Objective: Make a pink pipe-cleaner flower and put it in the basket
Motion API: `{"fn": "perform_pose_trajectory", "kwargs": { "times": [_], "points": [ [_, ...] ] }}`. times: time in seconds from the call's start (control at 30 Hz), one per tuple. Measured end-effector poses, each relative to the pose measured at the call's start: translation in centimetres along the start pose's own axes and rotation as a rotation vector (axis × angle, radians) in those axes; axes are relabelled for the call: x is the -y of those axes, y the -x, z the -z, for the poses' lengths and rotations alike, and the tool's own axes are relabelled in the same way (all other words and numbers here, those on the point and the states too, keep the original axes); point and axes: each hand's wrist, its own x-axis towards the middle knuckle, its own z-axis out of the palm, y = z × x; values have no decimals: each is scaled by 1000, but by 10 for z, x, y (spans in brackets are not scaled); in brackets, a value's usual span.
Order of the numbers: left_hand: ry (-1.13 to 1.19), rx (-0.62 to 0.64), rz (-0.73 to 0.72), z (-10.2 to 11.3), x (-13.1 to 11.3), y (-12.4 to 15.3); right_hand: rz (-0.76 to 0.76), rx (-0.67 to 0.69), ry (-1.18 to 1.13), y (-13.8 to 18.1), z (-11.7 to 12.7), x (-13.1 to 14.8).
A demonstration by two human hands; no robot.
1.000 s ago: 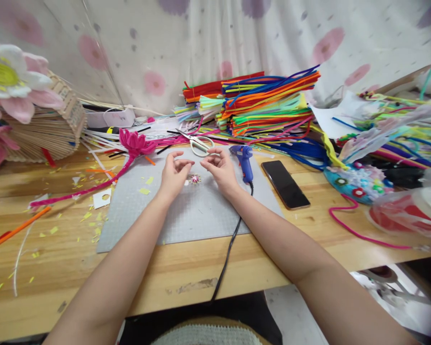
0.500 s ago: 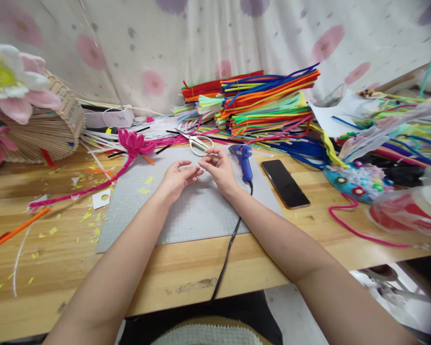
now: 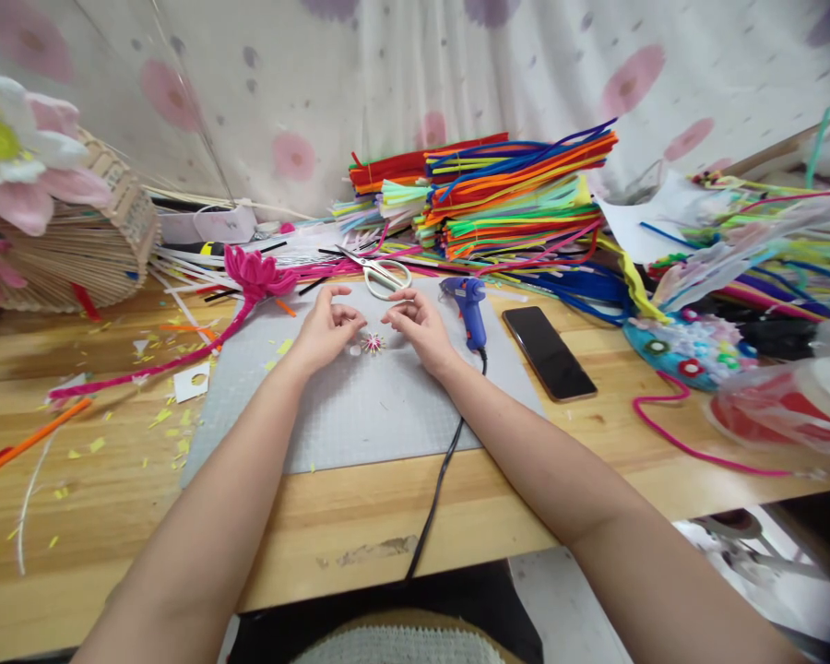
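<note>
A small spiky pink and yellow flower centre (image 3: 373, 344) lies on the grey cutting mat (image 3: 360, 406), with a tiny white disc (image 3: 355, 350) beside it. My left hand (image 3: 324, 327) hovers just left of the piece, fingers curled and pinched together. My right hand (image 3: 419, 325) sits just right of it, fingers bent toward it. Whether either hand pinches something thin I cannot tell. Neither hand touches the flower centre.
White-handled scissors (image 3: 380, 272) and a blue glue gun (image 3: 468, 309) lie at the mat's far edge, its black cord (image 3: 434, 503) running off the table. A phone (image 3: 548, 352) lies to the right. Stacked pipe cleaners (image 3: 512, 198) fill the back. A pink pipe-cleaner flower (image 3: 253, 275) lies to the left.
Half a second ago my hands met over the small piece, hiding it. They have since drawn apart, and the flower centre shows on the mat between them.
</note>
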Motion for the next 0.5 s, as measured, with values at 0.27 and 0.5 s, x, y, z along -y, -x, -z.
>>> {"fn": "perform_pose_trajectory", "kwargs": {
  "times": [0.27,0.5],
  "points": [
    [-132,-11,-61,1,14,-5,-3,1,219,4,0,-3],
    [-132,15,-54,-2,14,-5,58,56,305,5,1,-9]
  ]
}}
